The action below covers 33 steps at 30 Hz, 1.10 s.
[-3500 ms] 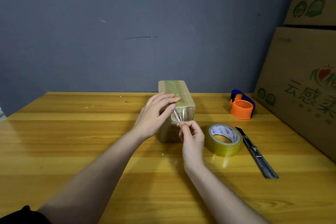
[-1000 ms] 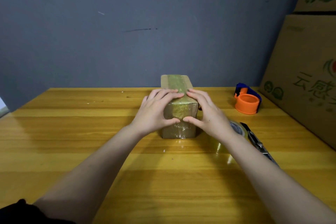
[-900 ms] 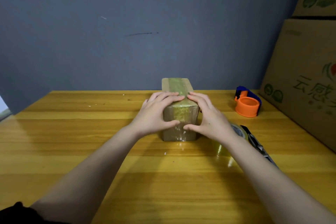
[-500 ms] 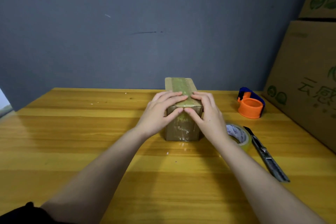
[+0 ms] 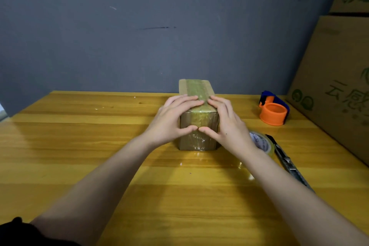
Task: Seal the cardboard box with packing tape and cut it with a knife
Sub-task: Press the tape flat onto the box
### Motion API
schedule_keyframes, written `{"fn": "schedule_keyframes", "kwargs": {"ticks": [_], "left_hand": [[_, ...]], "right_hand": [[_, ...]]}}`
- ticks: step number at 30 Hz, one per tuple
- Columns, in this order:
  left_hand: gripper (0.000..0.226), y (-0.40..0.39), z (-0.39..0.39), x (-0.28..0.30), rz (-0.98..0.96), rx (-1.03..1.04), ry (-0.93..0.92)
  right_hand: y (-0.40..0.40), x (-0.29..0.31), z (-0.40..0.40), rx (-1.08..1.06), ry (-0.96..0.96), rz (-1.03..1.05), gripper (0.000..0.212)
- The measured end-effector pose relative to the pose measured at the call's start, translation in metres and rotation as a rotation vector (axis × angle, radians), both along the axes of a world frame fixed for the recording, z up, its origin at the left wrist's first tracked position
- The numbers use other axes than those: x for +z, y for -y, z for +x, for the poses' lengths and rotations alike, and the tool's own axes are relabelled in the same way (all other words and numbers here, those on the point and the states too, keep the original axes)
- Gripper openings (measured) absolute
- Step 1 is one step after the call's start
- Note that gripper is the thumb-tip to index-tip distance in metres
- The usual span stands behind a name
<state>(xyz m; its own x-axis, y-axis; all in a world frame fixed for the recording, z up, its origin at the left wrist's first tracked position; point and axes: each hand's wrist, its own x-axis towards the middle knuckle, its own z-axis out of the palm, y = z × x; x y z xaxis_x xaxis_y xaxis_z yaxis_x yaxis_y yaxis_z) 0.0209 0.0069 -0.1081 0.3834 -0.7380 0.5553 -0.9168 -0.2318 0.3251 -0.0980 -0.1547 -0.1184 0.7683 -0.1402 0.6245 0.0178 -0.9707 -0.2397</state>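
We see soft, fairly dim indoor light from overhead. The glossy yellow wooden table (image 5: 60, 146) shows pale glare streaks, and faint shadows lie beneath both forearms. Wide-angle distortion bends the edges; detail looks slightly soft throughout.

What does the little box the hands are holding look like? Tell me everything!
The box is small, brown cardboard, long and narrow, with its short end facing the camera. Shiny yellowish tape runs along the top and down the near end. It sits flat on the wooden table, closed. The left hand and right hand press on it from either side, fingers on top and thumbs meeting on the taped front.
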Motion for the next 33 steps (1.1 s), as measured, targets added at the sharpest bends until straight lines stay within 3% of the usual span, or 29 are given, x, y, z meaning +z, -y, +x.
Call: {"fn": "schedule_keyframes", "kwargs": {"ticks": [4,9,11,20,33], "left_hand": [[0.085,-0.003,0.001,0.002,0.072,0.024,-0.053],[0.057,-0.005,0.000,0.010,-0.024,-0.060,-0.230],[0.054,-0.003,0.000,0.008,-0.058,-0.041,-0.227],[0.049,0.000,-0.001,-0.001,-0.089,0.003,-0.078],[0.070,-0.002,-0.001,-0.002,-0.040,-0.008,-0.014]], "right_hand": [[0.000,0.005,-0.003,-0.012,-0.066,0.003,0.087],[-0.021,0.008,0.007,-0.048,0.101,0.323,0.058],[-0.024,0.006,0.012,-0.097,0.136,0.314,0.052],[-0.022,-0.002,0.015,-0.122,0.184,0.220,0.063],[-0.011,-0.004,0.004,-0.067,0.080,0.035,0.072]]}}
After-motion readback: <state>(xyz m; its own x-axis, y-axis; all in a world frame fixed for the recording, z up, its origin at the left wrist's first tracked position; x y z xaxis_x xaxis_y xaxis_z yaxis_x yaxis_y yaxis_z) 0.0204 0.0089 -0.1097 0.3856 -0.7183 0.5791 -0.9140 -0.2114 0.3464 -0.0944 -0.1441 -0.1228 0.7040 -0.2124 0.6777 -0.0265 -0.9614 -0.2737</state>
